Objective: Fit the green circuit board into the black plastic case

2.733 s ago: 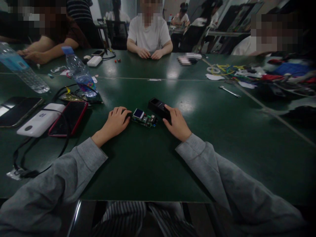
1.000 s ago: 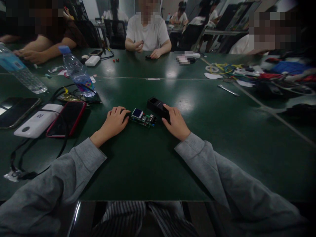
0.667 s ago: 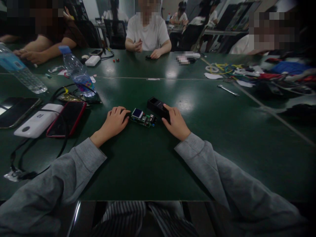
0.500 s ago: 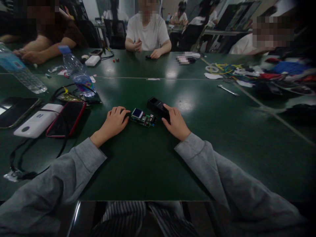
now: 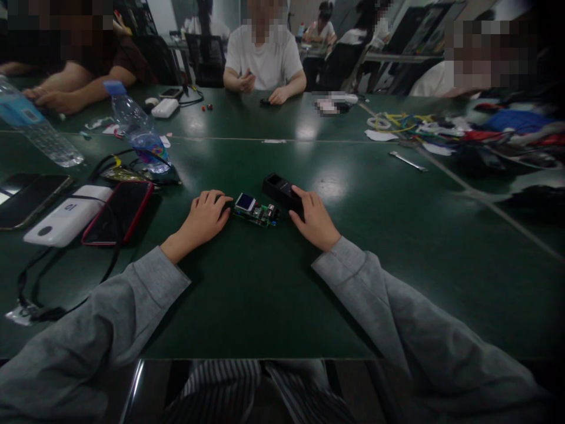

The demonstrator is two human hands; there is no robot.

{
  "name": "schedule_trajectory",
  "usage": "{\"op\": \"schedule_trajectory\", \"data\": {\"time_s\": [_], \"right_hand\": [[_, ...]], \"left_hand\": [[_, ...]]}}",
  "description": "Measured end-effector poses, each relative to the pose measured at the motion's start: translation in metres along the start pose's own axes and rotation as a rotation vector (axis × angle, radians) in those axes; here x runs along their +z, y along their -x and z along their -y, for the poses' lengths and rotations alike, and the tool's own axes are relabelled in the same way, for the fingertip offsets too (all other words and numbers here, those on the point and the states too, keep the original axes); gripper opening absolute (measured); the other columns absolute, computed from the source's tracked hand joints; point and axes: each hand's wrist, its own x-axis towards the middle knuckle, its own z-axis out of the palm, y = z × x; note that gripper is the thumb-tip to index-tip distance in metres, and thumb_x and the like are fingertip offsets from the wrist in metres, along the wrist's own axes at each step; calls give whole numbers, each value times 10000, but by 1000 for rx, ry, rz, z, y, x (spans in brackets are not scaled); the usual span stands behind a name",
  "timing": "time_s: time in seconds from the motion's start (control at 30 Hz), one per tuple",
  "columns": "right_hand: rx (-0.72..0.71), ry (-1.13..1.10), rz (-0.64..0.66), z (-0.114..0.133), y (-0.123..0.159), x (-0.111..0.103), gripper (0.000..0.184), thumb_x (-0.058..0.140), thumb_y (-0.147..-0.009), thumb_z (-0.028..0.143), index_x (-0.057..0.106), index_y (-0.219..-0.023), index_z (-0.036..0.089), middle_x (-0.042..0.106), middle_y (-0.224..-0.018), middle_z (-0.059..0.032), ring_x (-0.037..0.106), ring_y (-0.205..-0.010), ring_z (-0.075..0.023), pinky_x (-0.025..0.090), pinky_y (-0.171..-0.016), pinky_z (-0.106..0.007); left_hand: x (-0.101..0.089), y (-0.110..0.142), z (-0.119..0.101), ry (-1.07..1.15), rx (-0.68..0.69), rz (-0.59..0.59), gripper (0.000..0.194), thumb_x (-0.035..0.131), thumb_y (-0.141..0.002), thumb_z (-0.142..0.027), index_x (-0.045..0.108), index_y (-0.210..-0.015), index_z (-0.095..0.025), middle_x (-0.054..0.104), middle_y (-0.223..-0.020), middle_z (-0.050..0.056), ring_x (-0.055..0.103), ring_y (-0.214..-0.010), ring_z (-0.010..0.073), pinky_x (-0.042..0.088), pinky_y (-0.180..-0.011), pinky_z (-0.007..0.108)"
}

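Note:
My left hand lies on the green table, fingers spread and slightly bent, holding nothing. Its index fingertip is at the left end of a small green circuit board, touching or almost touching it. The board carries a small dark screen with a white frame. Behind and to the right of the board lies a black rectangular device casing with a window opening. My right hand rests over the casing's near right end, index finger stretched along it and thumb apart. That end is hidden under the hand.
On the left are a red-edged phone, a white power bank, a dark phone, cables and two plastic bottles. A wrench lies right, before a heap of cables. A person in white sits opposite.
My hands, the board and the casing hold their places; the view has shifted very slightly. The person opposite has raised one hand from the table and lowered it a little since.

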Motion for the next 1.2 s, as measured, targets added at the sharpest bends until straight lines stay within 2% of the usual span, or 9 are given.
{"op": "schedule_trajectory", "data": {"time_s": [0.3,0.7,0.93,1.2], "right_hand": [[-3,-25,-6,0,0,0,640,496,-897,254,322,-1512,213,523,-1224,-150,538,-1143,-347,500,-978,-602],[-6,-17,-5,-1,1,0,623,494,-900,261,342,-1498,170,525,-1213,-163,535,-1141,-344,492,-993,-587],[-4,-31,-13,-1,1,0,628,503,-901,256,332,-1505,212,531,-1213,-147,547,-1141,-342,503,-976,-590],[9,-66,-30,1,0,-2,552,531,-921,315,401,-1449,217,560,-1255,-152,555,-1196,-351,500,-995,-596]], "left_hand": [[-1,0,-1,8,-5,-4,371,397,-1011,-324,551,-1327,-207,528,-1348,144,465,-1234,327,442,-971,513],[0,0,-1,10,-14,0,374,395,-1011,-329,553,-1323,-198,525,-1350,146,468,-1231,329,444,-963,508],[-1,0,-1,6,-7,0,374,396,-1010,-329,548,-1329,-204,527,-1349,147,469,-1232,330,450,-959,509],[0,0,0,20,-10,-12,367,402,-1008,-326,550,-1325,-218,527,-1346,140,472,-1226,327,447,-966,511]]}}
